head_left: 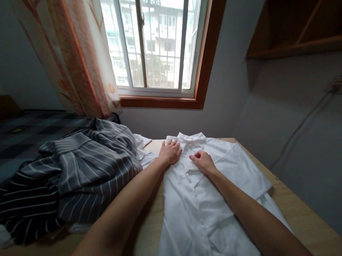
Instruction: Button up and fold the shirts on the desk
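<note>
A white collared shirt (212, 207) lies spread out on a wooden table (304, 217), collar toward the window. My left hand (169, 152) rests flat on the shirt's left shoulder near the collar, fingers stretched out. My right hand (202, 161) lies on the shirt's chest just below the collar, fingers curled, thumb and forefinger pinched at the front placket. What they pinch is too small to make out.
A heap of grey and black striped garments (78, 176) lies on the table's left side, with a bit of white cloth under it. Behind are a window (153, 42), an orange curtain (77, 52), a wall shelf (304, 32) and a cable down the right wall.
</note>
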`<state>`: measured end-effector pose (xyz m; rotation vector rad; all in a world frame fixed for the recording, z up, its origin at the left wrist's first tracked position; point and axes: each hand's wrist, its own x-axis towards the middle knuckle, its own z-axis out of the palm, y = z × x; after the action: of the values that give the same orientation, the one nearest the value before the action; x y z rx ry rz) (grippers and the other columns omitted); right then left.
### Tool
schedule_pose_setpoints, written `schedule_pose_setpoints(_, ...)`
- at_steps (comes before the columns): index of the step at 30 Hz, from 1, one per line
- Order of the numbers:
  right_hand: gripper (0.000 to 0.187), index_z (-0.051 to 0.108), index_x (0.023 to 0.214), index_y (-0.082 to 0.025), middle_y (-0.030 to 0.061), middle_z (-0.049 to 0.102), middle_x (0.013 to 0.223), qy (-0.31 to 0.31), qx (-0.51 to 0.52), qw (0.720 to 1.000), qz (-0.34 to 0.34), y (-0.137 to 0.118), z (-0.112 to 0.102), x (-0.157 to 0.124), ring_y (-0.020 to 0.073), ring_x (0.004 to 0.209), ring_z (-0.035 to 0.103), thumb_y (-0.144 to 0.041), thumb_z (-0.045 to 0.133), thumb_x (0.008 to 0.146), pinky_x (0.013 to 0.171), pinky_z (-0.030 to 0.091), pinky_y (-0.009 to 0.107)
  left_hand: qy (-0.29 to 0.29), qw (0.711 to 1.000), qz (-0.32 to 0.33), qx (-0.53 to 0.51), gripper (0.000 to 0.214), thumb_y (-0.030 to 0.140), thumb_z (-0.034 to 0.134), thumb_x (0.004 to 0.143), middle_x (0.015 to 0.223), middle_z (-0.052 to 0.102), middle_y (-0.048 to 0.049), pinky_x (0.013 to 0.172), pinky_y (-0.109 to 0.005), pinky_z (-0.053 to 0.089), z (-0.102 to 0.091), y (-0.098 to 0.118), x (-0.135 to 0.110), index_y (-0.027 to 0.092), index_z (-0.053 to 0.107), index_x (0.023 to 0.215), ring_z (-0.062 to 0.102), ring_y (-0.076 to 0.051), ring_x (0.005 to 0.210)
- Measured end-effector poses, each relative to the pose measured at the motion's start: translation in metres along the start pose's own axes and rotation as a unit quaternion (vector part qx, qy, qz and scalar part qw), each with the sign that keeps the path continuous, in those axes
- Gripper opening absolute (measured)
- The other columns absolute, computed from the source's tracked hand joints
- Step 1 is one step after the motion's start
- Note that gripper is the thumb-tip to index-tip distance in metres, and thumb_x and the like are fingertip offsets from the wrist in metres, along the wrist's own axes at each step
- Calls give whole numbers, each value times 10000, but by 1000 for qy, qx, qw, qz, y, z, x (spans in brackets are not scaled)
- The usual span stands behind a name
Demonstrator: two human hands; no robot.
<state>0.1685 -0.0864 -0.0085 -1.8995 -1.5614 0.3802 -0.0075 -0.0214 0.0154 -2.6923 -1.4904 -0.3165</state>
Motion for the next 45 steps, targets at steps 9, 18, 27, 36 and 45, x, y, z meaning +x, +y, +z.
schedule_pose_setpoints(9, 185, 554, 892, -231, -53, 575, 600, 10, 117, 993, -25, 13, -1, 1, 170, 607, 583, -208, 597, 714, 591, 405, 254, -81, 995, 38, -42, 599, 577, 187, 968, 1578, 285, -44, 1133, -569, 191, 11, -1, 25, 281, 331, 1469, 211, -280, 1455)
schedule_pose_setpoints(18, 173, 588, 959, -230, -17, 627, 676, 30, 12, 998, -52, 9, 0, -8, 188, 692, 614, -199, 572, 790, 665, 401, 266, -13, 999, -39, 3, 544, 527, 248, 972, 1495, 420, -106, 1105, -517, 258, 2, 7, 16, 213, 475, 1355, 339, -301, 1381)
schedule_pose_setpoints(27, 346, 617, 1140, -220, -31, 604, 698, -3, 4, 995, -100, 9, -8, -15, 160, 670, 586, -335, 615, 814, 658, 401, 246, -102, 995, 15, -6, 731, 618, 246, 942, 1505, 372, -211, 1123, -394, 259, -31, 40, -85, 88, 370, 1430, 293, -302, 1426)
schedule_pose_setpoints(36, 294, 572, 1158, -206, -9, 661, 742, -20, -81, 988, -132, 14, -13, -25, 180, 750, 628, -266, 565, 870, 748, 393, 273, -94, 995, 41, -7, 891, 694, 232, 904, 1573, 190, -217, 1183, -396, 122, -10, 23, -132, 32, 246, 1501, 120, -271, 1481)
schedule_pose_setpoints(45, 287, 615, 1152, -212, 113, 632, 1142, 55, -141, 972, -177, 1, -35, -72, 280, 1076, 540, -298, 595, 878, 892, 364, 387, -1, 988, -18, -155, 409, 396, 416, 928, 1246, 632, -110, 979, -290, 409, -59, 20, -172, 157, 594, 1209, 571, -205, 1152)
